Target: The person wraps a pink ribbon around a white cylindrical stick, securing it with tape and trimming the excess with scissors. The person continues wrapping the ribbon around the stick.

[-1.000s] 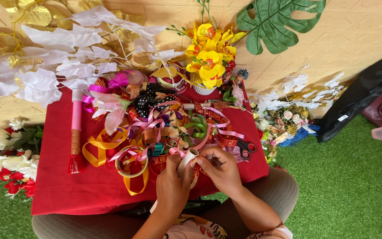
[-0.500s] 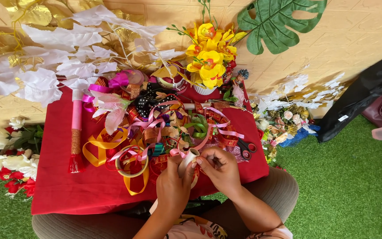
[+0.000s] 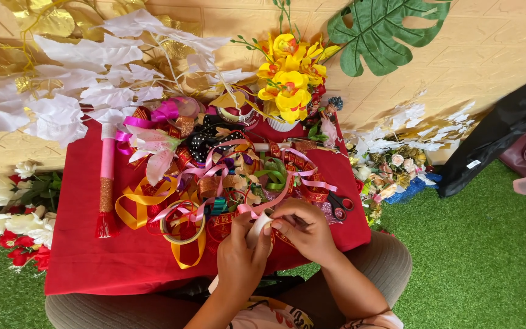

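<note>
My left hand and my right hand meet at the near edge of a red-covered table. Between them they hold a small white ribbon roll, the left hand's fingers wrapped round it and the right hand's fingers pinching at its top. A pink ribbon curls away from the roll into the heap of coloured ribbons just beyond my hands.
Scissors with red handles lie right of my hands. A yellow ribbon spool and a pink tasselled roll lie to the left. Yellow artificial flowers stand at the back; white leaves and flower bunches flank the table on green turf.
Both hands stay on the white roll; the fingers have shifted slightly on it. Nothing else has moved.
</note>
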